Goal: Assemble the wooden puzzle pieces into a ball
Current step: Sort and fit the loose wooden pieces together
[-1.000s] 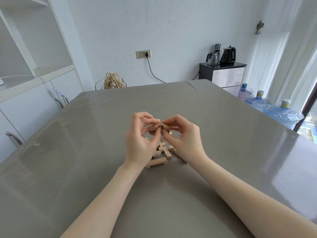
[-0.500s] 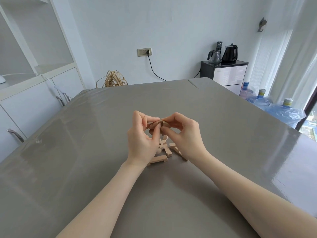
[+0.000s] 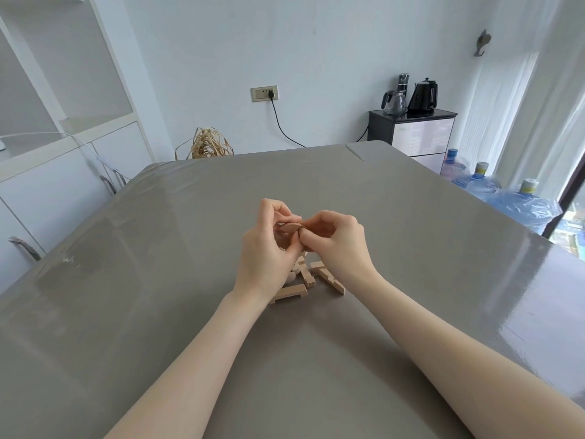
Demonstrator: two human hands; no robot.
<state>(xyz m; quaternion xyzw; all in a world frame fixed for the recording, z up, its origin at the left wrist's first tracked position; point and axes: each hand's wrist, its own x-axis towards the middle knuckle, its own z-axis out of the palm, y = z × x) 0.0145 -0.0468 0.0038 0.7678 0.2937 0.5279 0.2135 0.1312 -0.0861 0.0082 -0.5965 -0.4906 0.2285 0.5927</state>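
Grey bench (image 3: pixel 158 312) fills the view, both forearms reaching in over it. Left hand (image 3: pixel 264 258) & right hand (image 3: pixel 340 248) are up off the surface, meeting at the fingertips. Between them, a rounded wooden piece (image 3: pixel 289 227): left grip pinching it w/ thumb and curled fingers, right grip pinching its right end, fingers curled in. How many pieces are joined there, can't tell. Just below and behind the grips, the loose notched puzzle pieces (image 3: pixel 305 282) lie in a small heap on the bench, partly hidden by the left hand.
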